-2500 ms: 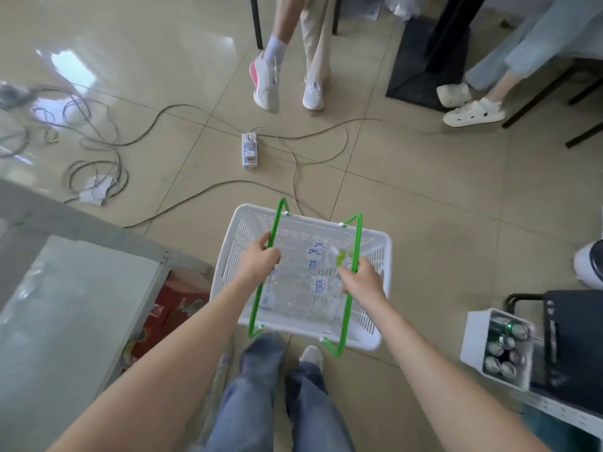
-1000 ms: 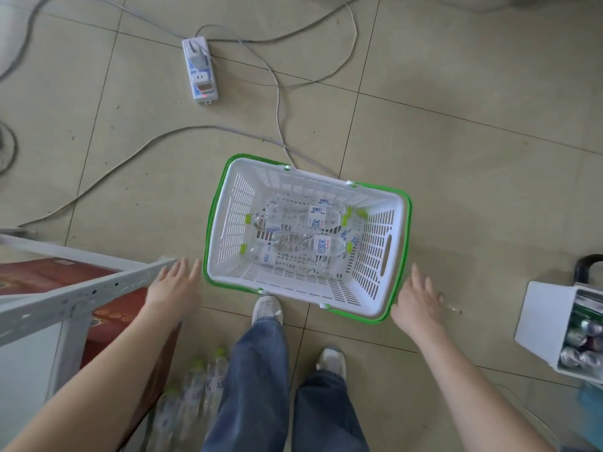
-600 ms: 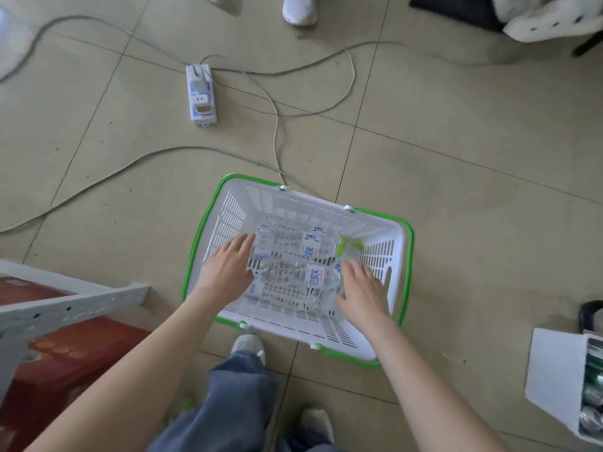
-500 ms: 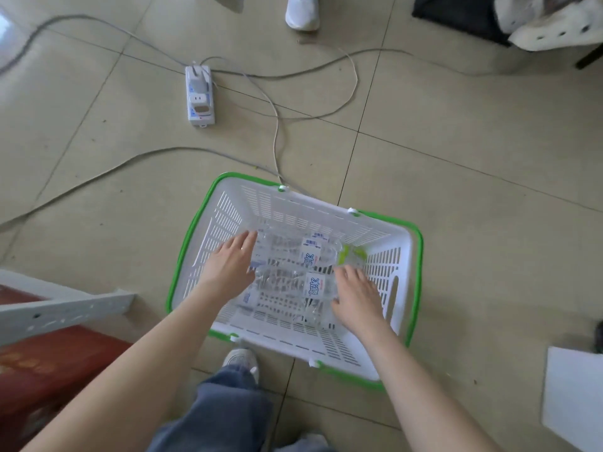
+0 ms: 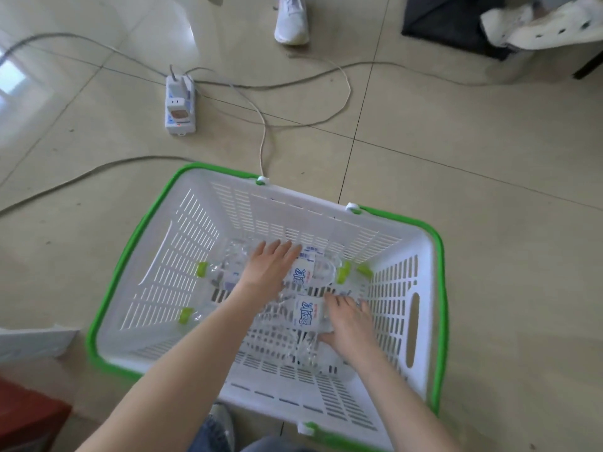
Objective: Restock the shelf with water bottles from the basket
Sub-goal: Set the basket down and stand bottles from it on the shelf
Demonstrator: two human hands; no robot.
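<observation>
A white slotted basket (image 5: 261, 207) with green handles folded down on its rim stands on the tiled floor in front of my feet. Several clear water bottles with green caps and blue-and-white labels lie on its bottom. My left hand (image 5: 270, 265) lies flat, fingers stretched out, on top of a far water bottle (image 5: 301, 276). My right hand (image 5: 350, 324) curls around the nearer water bottle (image 5: 306, 316), fingers over it and thumb on its near side. Two more green caps (image 5: 202, 269) point to the left.
A white shelf rail (image 5: 32, 340) and a red box (image 5: 26, 419) sit at the lower left. A power strip (image 5: 180, 106) and grey cables lie beyond the basket. One person's white shoe (image 5: 291, 21) and another's white clog (image 5: 535, 24) are at the top.
The basket was set down and its handles dropped to the rim. Both hands went into the basket; the left slid further over the far bottle, the right closed around the near one.
</observation>
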